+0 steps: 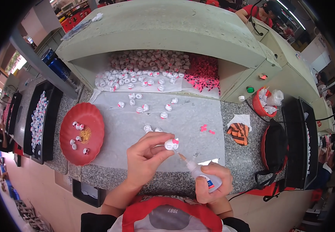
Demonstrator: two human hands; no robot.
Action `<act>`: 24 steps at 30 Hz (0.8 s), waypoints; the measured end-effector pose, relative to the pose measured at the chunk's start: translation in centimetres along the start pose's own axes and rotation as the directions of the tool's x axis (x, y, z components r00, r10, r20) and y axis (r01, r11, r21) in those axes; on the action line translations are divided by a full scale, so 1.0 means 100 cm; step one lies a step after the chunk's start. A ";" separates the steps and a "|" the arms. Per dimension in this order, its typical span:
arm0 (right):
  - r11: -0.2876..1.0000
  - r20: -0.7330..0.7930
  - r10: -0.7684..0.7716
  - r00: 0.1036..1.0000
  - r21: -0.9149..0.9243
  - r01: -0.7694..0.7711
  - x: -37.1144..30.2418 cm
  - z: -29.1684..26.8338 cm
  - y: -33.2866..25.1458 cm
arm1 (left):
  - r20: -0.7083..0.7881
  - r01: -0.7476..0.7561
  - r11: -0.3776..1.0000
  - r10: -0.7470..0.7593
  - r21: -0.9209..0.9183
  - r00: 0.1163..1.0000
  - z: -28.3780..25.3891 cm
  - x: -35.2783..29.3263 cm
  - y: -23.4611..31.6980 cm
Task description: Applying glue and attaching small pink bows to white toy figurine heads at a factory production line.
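Note:
Between the thumb and fingers of my left hand (146, 158) is a small white figurine head (171, 144) with a pink patch on it. My right hand (218, 183) is closed round a translucent glue bottle (200, 174), tilted so that its thin nozzle points up and left. The nozzle tip sits close to the underside of the figurine head; whether they touch I cannot tell. Just beyond my left fingers lie two white pieces (147, 128), partly hidden. To the right, several small pink bits (204, 128) rest on the white sheet (117, 127).
A red scalloped plate (65, 133) with several figurine pieces stands at left. Under the pale green hood (163, 29) are piles of white pieces (129, 79) and pink bits (204, 73). At right are a red tub (261, 105), an orange-black cloth (238, 133) and a black bag (274, 145).

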State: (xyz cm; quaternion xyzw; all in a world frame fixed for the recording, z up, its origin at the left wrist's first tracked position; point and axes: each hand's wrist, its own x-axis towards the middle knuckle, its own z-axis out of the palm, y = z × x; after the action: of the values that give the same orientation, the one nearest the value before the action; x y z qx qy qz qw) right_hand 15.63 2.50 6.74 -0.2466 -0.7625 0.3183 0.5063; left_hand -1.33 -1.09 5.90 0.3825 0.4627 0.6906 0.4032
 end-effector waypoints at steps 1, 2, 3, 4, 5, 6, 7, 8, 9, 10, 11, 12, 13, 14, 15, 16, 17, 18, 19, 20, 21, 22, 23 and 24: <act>1.000 0.004 0.030 1.000 0.008 -0.030 -0.001 -0.001 -0.001 | 0.002 0.001 1.000 -0.001 -0.001 1.000 0.000 0.000 0.000; 1.000 0.003 0.031 1.000 0.006 -0.031 0.000 -0.002 -0.001 | 0.004 0.025 0.998 -0.025 -0.050 1.000 -0.001 0.001 -0.001; 1.000 0.001 0.011 1.000 -0.015 -0.011 0.000 -0.002 -0.001 | 0.007 0.050 0.994 -0.050 -0.099 0.999 -0.001 0.001 -0.001; 0.999 0.000 -0.008 1.000 -0.036 0.008 0.001 -0.002 0.000 | 0.008 0.051 0.994 -0.051 -0.099 0.999 -0.001 0.001 -0.001; 0.999 -0.001 -0.007 1.000 -0.036 0.007 0.002 -0.002 0.000 | 0.011 0.058 0.993 -0.058 -0.102 0.998 -0.001 0.001 -0.001; 0.999 0.004 -0.012 1.000 -0.032 0.012 0.003 -0.001 0.000 | 0.013 0.065 0.992 -0.064 -0.104 0.998 -0.001 0.000 -0.001; 0.999 0.009 -0.017 1.000 -0.030 0.017 0.003 -0.001 -0.001 | 0.015 0.066 0.992 -0.065 -0.104 0.998 -0.001 0.000 -0.001; 0.999 0.008 -0.016 1.000 -0.031 0.016 0.003 -0.002 -0.001 | 0.017 0.065 0.992 -0.063 -0.106 0.998 -0.002 0.000 -0.001; 0.999 0.002 -0.022 1.000 -0.037 0.022 0.003 -0.002 0.000 | 0.018 0.063 0.992 -0.062 -0.107 0.998 -0.002 0.000 -0.001; 0.999 -0.004 -0.029 1.000 -0.042 0.029 0.003 -0.002 0.000 | 0.018 0.064 0.992 -0.062 -0.107 0.998 -0.002 0.000 0.000; 0.999 -0.004 -0.029 1.000 -0.042 0.028 0.003 -0.002 0.000 | 0.018 0.059 0.992 -0.058 -0.110 0.998 -0.002 0.000 0.001; 0.999 -0.015 -0.003 1.000 -0.032 0.003 0.002 -0.001 -0.001 | 0.019 0.055 0.992 -0.053 -0.113 0.998 -0.002 0.000 0.001; 0.999 -0.025 0.023 0.999 -0.023 -0.024 0.002 -0.001 -0.001 | 0.020 0.056 0.992 -0.054 -0.113 0.998 -0.002 0.000 0.001; 0.999 -0.026 0.024 0.999 -0.024 -0.025 0.003 -0.001 -0.001 | 0.017 0.057 0.992 -0.056 -0.110 0.998 -0.003 0.000 0.000; 0.999 -0.026 0.009 1.000 -0.049 -0.010 0.004 -0.002 -0.001 | 0.013 0.058 0.993 -0.057 -0.107 0.998 -0.003 0.001 0.000; 0.997 -0.025 -0.006 1.000 -0.072 0.004 0.005 -0.003 -0.001 | 0.013 0.059 0.993 -0.058 -0.107 0.998 -0.003 0.001 0.000; 0.997 -0.025 -0.006 1.000 -0.072 0.004 0.006 -0.003 -0.002 | 0.009 0.051 0.993 -0.050 -0.104 0.999 -0.003 0.001 0.000; 0.997 -0.009 -0.012 1.000 -0.077 0.011 0.007 -0.004 -0.003 | 0.005 0.043 0.994 -0.043 -0.101 0.999 -0.003 0.001 0.000; 0.996 0.005 -0.019 1.000 -0.084 0.019 0.007 -0.005 -0.004 | 0.007 0.044 0.994 -0.043 -0.101 0.999 -0.002 0.001 0.000; 0.996 0.004 -0.018 1.000 -0.085 0.019 0.007 -0.005 -0.004 | 0.012 0.043 0.994 -0.042 -0.099 0.999 -0.002 0.002 -0.001; 0.999 0.011 0.005 1.000 -0.050 -0.004 0.007 -0.006 -0.004 | 0.017 0.043 0.994 -0.041 -0.097 0.999 -0.002 0.002 -0.001; 1.000 0.021 0.028 0.999 -0.010 -0.028 0.006 -0.005 -0.004 | 0.016 0.043 0.994 -0.041 -0.096 0.999 -0.002 0.001 0.000; 1.000 0.021 0.028 0.999 -0.008 -0.028 0.007 -0.005 -0.004 | 0.017 0.052 0.994 -0.050 -0.099 0.999 -0.002 0.001 0.000; 1.000 0.022 0.020 1.000 -0.011 -0.020 0.008 -0.004 -0.005 | 0.019 0.061 0.993 -0.060 -0.102 0.998 -0.002 0.000 0.000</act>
State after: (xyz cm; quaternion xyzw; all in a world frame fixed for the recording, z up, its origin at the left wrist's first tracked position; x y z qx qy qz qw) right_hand 15.70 2.83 7.68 -0.2534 -0.7673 0.3220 0.4933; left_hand -1.50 -1.12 5.85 0.3527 0.4349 0.6979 0.4466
